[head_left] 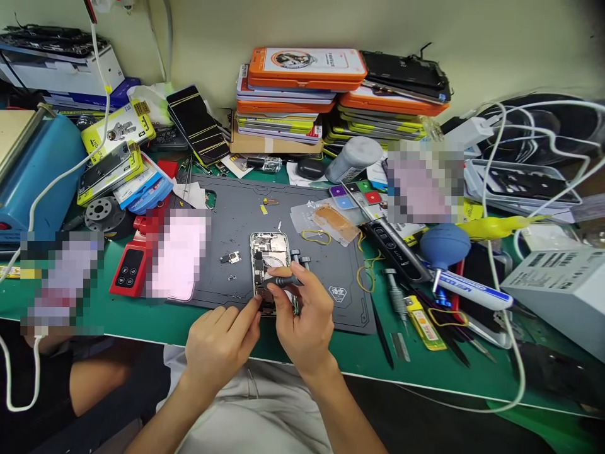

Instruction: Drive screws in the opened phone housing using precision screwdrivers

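An opened smartphone (280,244) lies on the dark work mat (227,208), its internal parts exposed. My right hand (307,312) is closed on a dark screwdriver (282,282), which is tilted low over the phone's lower half. From the left, my left hand (222,343) reaches in with its index fingertip at the phone's lower left edge. Its other fingers are curled, and whatever may be in them is hidden. Small screwdrivers (295,255) stand or lie just beyond my right fingers. A small metal part (231,258) rests left of the phone.
Left on the mat is a blurred bright-screened phone (177,258) beside a red device (130,268). Stacked orange boxes (302,75) stand at the back. On the right are a black pen-shaped tool (397,249), a blue air blower (444,244) and white cables (494,252). Someone's leg (101,378) shows lower left.
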Motion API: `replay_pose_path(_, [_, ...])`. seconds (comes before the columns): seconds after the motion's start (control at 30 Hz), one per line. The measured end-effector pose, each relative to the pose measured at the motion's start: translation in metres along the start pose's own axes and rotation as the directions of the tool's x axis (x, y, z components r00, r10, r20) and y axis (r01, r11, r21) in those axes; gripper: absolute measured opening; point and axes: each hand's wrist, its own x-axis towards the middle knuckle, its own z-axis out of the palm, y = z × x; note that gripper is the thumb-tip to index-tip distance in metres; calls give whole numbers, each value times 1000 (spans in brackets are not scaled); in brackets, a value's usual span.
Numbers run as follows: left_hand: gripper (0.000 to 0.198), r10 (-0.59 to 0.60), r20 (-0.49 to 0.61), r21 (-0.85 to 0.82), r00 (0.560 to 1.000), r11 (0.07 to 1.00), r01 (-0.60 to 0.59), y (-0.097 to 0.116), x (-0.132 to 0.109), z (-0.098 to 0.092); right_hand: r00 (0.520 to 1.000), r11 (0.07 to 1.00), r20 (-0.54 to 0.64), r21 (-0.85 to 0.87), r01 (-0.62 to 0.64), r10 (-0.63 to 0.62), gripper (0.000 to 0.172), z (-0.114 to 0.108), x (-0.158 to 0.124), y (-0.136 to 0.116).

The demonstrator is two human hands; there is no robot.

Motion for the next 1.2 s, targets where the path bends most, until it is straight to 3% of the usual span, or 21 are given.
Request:
replay_pose_path(0.2, [20, -3, 7, -1, 1000, 1000, 3, -1, -1, 0, 999, 996, 13, -77, 41, -40, 67, 0, 4, -1])
replay_pose_path(0.33, [19, -16, -6, -9, 1000, 1000, 16, 0, -3, 2, 987, 973, 54, -165, 161, -154, 73, -3, 9, -3])
replay_pose_path(0.53, [23, -69, -4, -32, 998, 997, 69, 4, -9, 5, 975, 985, 173, -72, 156, -142, 73, -6, 5, -4])
replay_pose_path(0.97, [21, -192, -60, -120, 979, 976, 184, 6, 1, -14, 975, 972, 79, -98, 214, -207, 83, -5, -2, 0])
replay_pose_path(1.2, [22, -259, -109, -132, 960, 961, 245, 6, 6, -2, 980, 975, 65, -104, 194, -188, 80, -6, -5, 1])
